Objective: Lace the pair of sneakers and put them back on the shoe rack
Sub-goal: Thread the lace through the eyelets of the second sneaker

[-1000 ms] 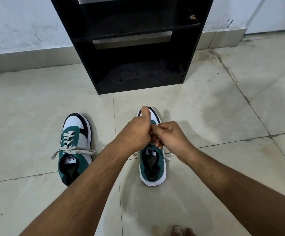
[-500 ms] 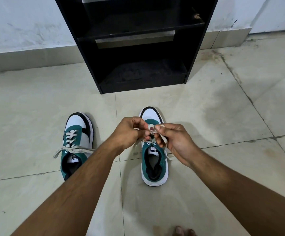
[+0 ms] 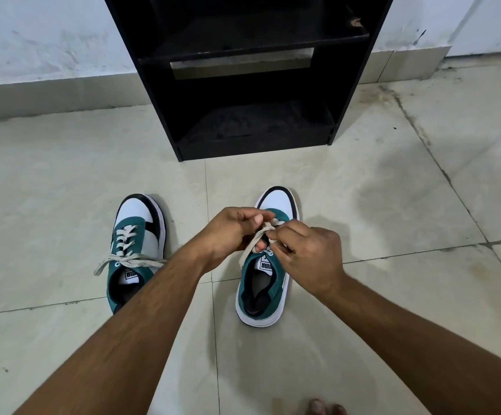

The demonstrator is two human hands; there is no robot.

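Note:
Two teal, white and black sneakers stand on the tiled floor, toes toward the rack. The left sneaker (image 3: 135, 253) is laced, its loose lace ends spread sideways. Over the eyelets of the right sneaker (image 3: 265, 274), both my hands work its off-white lace (image 3: 255, 239). My left hand (image 3: 228, 232) pinches one strand. My right hand (image 3: 306, 256) pinches the crossing strand just beside it. The fingers hide most of the right sneaker's eyelets. The black shoe rack (image 3: 252, 70) stands ahead against the wall, both visible shelves bare.
Pale floor tiles with dark grout lines surround the shoes. A white wall with a tiled skirting runs behind the rack. Bare toes (image 3: 324, 407) show at the bottom edge.
My hands have drawn slightly apart and lowered over the right sneaker; the lace strand now stretches diagonally between them. The view has shifted a little, and the left sneaker is unchanged.

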